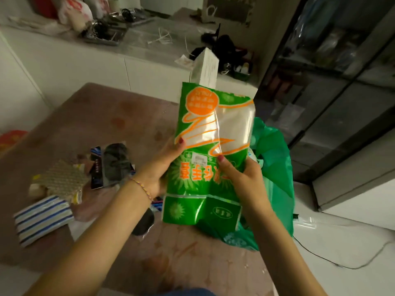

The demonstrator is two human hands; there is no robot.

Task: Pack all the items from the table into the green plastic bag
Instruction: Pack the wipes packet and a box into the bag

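Evidently, the packing is only partly done. A green-and-orange printed packet (205, 150) with a clear window is held upright above the table's near right corner, gripped at its left edge by the left hand (159, 174), thumb curled over the front, and at its right side by the right hand (241, 180), whose fingers are wrapped round the wrapper. A white box (205, 68) is seen rising just behind the packet's top; whether it is held with the packet cannot be told. The green plastic bag (275, 159) is slumped just behind and to the right of the packet, at the table edge, its mouth largely hidden, so what has been packed in it cannot be made out. Much is judged to be left: on the brown table (89, 124) a striped blue-and-white pack (42, 216), a patterned gold-and-dark pack (62, 178), a dark grey bundle (116, 163), a dark printed packet (96, 167) and a black object (143, 223) beneath the left forearm are seen lying unpacked, well left of the bag.
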